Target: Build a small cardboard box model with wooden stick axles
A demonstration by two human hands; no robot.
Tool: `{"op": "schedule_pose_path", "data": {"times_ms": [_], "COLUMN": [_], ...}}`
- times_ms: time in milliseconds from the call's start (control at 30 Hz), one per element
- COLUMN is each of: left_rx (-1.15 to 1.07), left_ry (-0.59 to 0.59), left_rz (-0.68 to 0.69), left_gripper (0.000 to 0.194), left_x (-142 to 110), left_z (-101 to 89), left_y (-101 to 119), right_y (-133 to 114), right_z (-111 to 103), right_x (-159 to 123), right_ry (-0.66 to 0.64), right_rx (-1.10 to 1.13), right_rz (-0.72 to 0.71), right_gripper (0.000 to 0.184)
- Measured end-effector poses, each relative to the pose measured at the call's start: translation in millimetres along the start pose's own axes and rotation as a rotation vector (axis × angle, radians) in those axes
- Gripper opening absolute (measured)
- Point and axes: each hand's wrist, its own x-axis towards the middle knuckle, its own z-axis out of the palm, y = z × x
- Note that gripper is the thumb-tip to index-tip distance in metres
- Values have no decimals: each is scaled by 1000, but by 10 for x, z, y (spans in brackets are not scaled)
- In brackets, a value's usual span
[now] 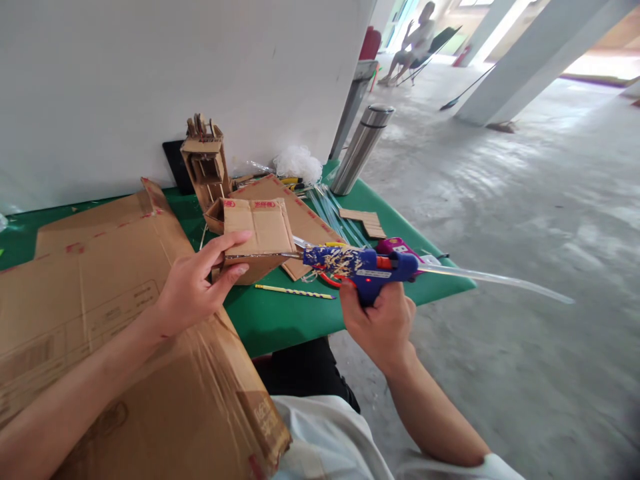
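My left hand (203, 283) pinches the near left corner of a small cardboard box (263, 230) with red print, thumb below and fingers on top. In my right hand (377, 320) is a blue glue gun (375, 267), its barrel speckled with pale bits and a small red light lit. A long clear glue stick (500, 277) sticks out of its back. The nozzle is at the box's near right edge; whether it touches I cannot tell. Below the box lies a striped pencil (295, 291).
Behind the box stands a cardboard model (205, 163). Large cardboard sheets (110, 280) cover the left of the green table (285, 327). Clear glue sticks (335, 213), a cardboard scrap (365, 221), a purple box (400, 248) and a steel flask (363, 150) are at right. A person (417, 40) sits far back.
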Motion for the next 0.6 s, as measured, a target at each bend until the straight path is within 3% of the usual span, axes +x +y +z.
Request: {"op": "schedule_pose_path", "data": {"times_ms": [600], "left_rx": [15], "left_ry": [8], "left_rz": [-6], "left_gripper": [40], "left_x": [2], "left_z": [-1], "left_y": [-7], "right_y": [35], "right_z": [-32], "right_x": [6], "right_ry": [31], "right_rx": [11], "right_rz": [-11], "right_gripper": [24]}}
